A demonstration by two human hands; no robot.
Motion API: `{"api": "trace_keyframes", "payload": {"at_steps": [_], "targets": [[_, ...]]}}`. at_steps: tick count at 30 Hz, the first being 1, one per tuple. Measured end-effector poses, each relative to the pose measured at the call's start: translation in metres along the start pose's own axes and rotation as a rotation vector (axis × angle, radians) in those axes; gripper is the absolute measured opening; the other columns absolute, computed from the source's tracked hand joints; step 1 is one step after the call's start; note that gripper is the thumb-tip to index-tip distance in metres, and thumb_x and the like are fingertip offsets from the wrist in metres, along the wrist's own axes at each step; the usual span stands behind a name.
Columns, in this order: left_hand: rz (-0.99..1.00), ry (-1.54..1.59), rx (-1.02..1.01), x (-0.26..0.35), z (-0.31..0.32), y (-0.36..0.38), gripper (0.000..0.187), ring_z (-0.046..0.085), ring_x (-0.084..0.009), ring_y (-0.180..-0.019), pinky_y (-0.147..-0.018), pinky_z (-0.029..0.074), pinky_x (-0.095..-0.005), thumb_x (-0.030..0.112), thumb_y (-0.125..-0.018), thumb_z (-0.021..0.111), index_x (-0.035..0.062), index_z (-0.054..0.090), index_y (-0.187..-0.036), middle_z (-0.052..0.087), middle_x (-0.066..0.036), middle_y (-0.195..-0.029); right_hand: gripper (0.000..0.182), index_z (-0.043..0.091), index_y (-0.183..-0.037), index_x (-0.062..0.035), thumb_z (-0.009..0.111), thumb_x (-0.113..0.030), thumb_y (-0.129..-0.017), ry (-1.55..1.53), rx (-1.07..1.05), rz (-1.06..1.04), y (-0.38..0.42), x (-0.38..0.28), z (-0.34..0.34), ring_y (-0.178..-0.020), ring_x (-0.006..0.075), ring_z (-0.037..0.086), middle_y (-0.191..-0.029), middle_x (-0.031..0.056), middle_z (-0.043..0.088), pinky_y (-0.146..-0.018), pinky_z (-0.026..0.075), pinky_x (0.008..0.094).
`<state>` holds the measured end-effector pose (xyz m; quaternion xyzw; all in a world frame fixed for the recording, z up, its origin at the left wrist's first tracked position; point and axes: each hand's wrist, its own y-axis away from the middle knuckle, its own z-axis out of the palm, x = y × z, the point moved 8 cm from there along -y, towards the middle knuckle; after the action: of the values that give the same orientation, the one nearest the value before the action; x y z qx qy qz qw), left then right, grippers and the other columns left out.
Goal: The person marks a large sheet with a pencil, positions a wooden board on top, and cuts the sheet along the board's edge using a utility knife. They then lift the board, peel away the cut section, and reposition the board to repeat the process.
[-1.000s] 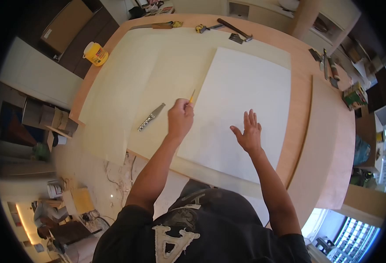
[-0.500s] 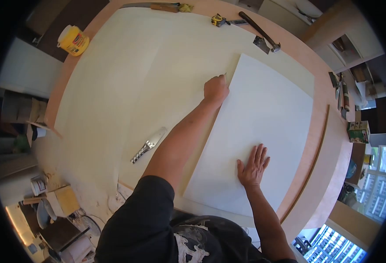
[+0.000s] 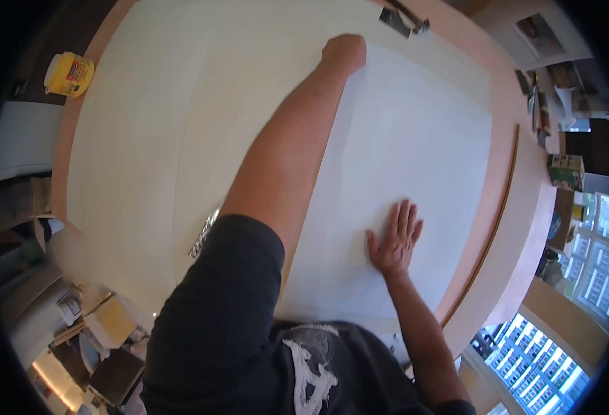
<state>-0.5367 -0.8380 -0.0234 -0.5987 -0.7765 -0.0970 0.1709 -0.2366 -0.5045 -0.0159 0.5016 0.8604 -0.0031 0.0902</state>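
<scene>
A white rectangular board lies on a larger pale sheet. My left hand is a closed fist at the far end of the board's left edge; what it grips is hidden. My right hand rests flat on the board's lower right part, palm down with fingers spread. Left of the board, a metal-coloured hand tool lies on the sheet, partly covered by my left arm.
A yellow tub stands at the table's far left edge. Beyond the board are a dark flat piece and a hammer, partly cut off. A long strip runs along the right side. More tools lie at the right.
My left hand has moved farther away along the board's left edge; the thin tip above its fist no longer shows. The view has shifted, and the tape measure is out of sight.
</scene>
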Motion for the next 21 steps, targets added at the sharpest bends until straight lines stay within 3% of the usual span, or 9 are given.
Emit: {"api": "trace_keyframes", "payload": {"at_steps": [5, 6, 7, 10, 13, 15, 18, 20, 21], "targets": [[0.049, -0.065, -0.322, 0.006, -0.021, 0.113, 0.013, 0.069, -0.0372, -0.078, -0.067, 0.055, -0.0483, 0.011, -0.078, 0.064, 0.0037, 0.073, -0.084, 0.072, -0.018, -0.086, 0.085, 0.024, -0.156, 0.0017, 0.055, -0.049, -0.095, 0.006, 0.009, -0.009, 0.004, -0.001, 0.002, -0.153, 0.0432, 0.010, -0.164, 0.0241, 0.017, -0.120, 0.006, 0.0640], [0.080, -0.021, -0.377, -0.001, -0.012, 0.156, 0.011, 0.066, -0.0375, -0.072, -0.062, 0.051, -0.0501, 0.010, -0.077, 0.063, 0.0003, 0.067, -0.077, 0.069, -0.020, -0.081, 0.084, 0.024, -0.156, 0.0018, 0.055, -0.049, -0.096, 0.005, 0.003, -0.003, 0.004, -0.001, 0.003, -0.153, 0.0429, 0.010, -0.164, 0.0237, 0.017, -0.120, 0.006, 0.0638], [0.123, 0.081, -0.285, 0.003, -0.026, 0.213, 0.014, 0.063, -0.0392, -0.068, -0.060, 0.048, -0.0518, 0.011, -0.077, 0.063, -0.0015, 0.061, -0.073, 0.066, -0.022, -0.076, 0.084, 0.024, -0.156, 0.0018, 0.055, -0.048, -0.096, 0.006, 0.002, 0.007, 0.004, 0.002, 0.002, -0.153, 0.0426, 0.009, -0.165, 0.0234, 0.016, -0.120, 0.006, 0.0635], [-0.047, 0.098, -0.429, 0.006, -0.028, 0.387, 0.011, 0.065, -0.0426, -0.071, -0.065, 0.051, -0.0532, 0.008, -0.082, 0.058, -0.0012, 0.059, -0.077, 0.064, -0.023, -0.073, 0.086, 0.024, -0.156, 0.0022, 0.056, -0.049, -0.095, -0.029, 0.031, -0.005, 0.008, 0.004, 0.000, -0.154, 0.0412, 0.009, -0.165, 0.0228, 0.015, -0.120, 0.005, 0.0630], [-0.076, 0.050, -0.604, 0.015, -0.038, 0.539, 0.019, 0.067, -0.0409, -0.074, -0.068, 0.053, -0.0518, 0.014, -0.083, 0.055, 0.0002, 0.068, -0.086, 0.066, -0.024, -0.077, 0.085, 0.026, -0.155, 0.0019, 0.057, -0.049, -0.095, -0.024, 0.028, 0.018, 0.010, 0.005, -0.006, -0.154, 0.0388, 0.010, -0.165, 0.0215, 0.017, -0.121, 0.006, 0.0614], [-0.194, 0.090, -0.539, 0.026, -0.066, 0.588, 0.021, 0.066, -0.0399, -0.073, -0.068, 0.053, -0.0494, 0.011, -0.083, 0.056, 0.0023, 0.071, -0.095, 0.066, -0.023, -0.076, 0.083, 0.029, -0.154, 0.0020, 0.058, -0.048, -0.095, -0.069, 0.058, 0.004, 0.013, 0.004, -0.007, -0.154, 0.0369, 0.011, -0.165, 0.0206, 0.020, -0.121, 0.006, 0.0606], [-0.299, 0.280, -0.041, 0.040, -0.105, 0.597, 0.023, 0.065, -0.0393, -0.074, -0.069, 0.052, -0.0477, 0.006, -0.083, 0.057, 0.0066, 0.072, -0.100, 0.065, -0.021, -0.077, 0.078, 0.034, -0.153, 0.0015, 0.061, -0.044, -0.095, -0.221, 0.206, -0.049, 0.024, 0.033, 0.004, -0.154, 0.0345, 0.014, -0.163, 0.0191, 0.025, -0.122, 0.009, 0.0589], [-0.319, 0.424, 0.337, 0.031, -0.095, 0.591, 0.021, 0.065, -0.0384, -0.077, -0.070, 0.052, -0.0470, 0.002, -0.082, 0.059, 0.0082, 0.070, -0.099, 0.065, -0.018, -0.080, 0.077, 0.036, -0.152, 0.0010, 0.064, -0.041, -0.094, -0.196, 0.308, 0.172, 0.051, 0.071, -0.006, -0.154, 0.0346, 0.016, -0.163, 0.0189, 0.027, -0.120, 0.011, 0.0595], [-0.326, 0.351, 0.421, 0.029, -0.084, 0.581, 0.019, 0.065, -0.0371, -0.080, -0.071, 0.052, -0.0469, 0.002, -0.082, 0.061, 0.0074, 0.068, -0.099, 0.065, -0.018, -0.083, 0.077, 0.035, -0.152, 0.0002, 0.064, -0.040, -0.094, -0.148, 0.367, 0.272, 0.070, 0.098, -0.011, -0.154, 0.0355, 0.015, -0.163, 0.0192, 0.026, -0.120, 0.012, 0.0605]]}}
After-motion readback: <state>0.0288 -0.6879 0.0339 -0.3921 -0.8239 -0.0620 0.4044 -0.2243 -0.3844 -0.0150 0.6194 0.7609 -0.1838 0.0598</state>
